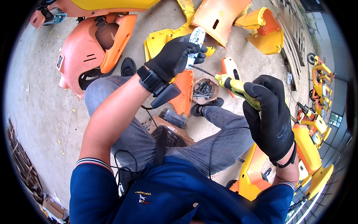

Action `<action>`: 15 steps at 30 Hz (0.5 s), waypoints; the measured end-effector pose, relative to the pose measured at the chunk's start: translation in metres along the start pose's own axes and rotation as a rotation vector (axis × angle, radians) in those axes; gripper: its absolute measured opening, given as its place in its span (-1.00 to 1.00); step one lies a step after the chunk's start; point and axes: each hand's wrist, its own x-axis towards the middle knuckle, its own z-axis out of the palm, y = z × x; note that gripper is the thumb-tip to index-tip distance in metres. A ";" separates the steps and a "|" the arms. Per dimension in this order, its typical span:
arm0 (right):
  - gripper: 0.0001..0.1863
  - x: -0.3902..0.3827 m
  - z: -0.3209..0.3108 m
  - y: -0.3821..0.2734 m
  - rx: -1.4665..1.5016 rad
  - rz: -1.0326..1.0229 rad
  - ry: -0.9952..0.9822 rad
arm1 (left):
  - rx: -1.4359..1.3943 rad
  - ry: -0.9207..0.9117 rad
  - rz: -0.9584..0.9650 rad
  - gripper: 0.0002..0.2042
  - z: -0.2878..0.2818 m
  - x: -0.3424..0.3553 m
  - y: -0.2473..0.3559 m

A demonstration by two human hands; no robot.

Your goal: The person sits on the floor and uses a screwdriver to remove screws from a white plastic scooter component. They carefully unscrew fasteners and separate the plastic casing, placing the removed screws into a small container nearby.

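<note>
Now the white oblong part (195, 44) is held in the left hand (173, 56), beyond the far edge of the hardware box (201, 101), apparently steadied for the screwdriver (233, 85) gripped in the right hand (271, 115), tip beside its near end.

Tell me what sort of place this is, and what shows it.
Likely a motorbike or scooter repair yard, though it might be an assembly area: yellow bikes stand at the right, loose orange panels lie on the floor, and a box of small parts sits among them.
</note>
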 end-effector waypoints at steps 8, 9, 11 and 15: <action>-0.47 -0.004 0.004 -0.007 0.097 0.237 0.024 | 0.028 -0.001 -0.003 -0.65 -0.002 -0.001 0.000; -0.46 -0.002 0.005 -0.004 0.077 0.165 0.065 | 0.023 -0.012 -0.002 -0.65 -0.003 -0.001 0.000; -0.43 -0.003 0.007 0.000 0.057 0.099 0.089 | 0.010 -0.033 0.000 -0.65 -0.003 -0.001 0.000; -0.39 -0.008 0.007 0.000 0.090 0.190 0.018 | 0.001 0.006 0.005 -0.71 0.002 -0.001 0.001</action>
